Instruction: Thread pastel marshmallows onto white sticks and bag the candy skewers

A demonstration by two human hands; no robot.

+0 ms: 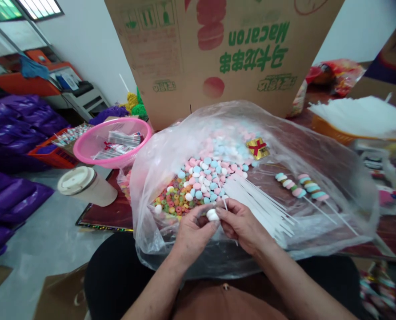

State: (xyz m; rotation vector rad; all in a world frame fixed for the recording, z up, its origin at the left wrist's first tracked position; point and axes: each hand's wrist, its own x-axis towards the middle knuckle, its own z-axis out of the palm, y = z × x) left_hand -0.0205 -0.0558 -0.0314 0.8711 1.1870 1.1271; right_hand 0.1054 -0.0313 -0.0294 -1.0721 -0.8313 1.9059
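Probably light and squashy, white marshmallows (213,215) sit pinched in left hand (195,229) (best held gently, sides only), right hand (242,223) gripping thin stick (225,204).

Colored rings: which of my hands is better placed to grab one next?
Probably your left: the left hand is right beside the colored rings, though it's also at the white candies. The right hand is farther from the rings and holds a stick.
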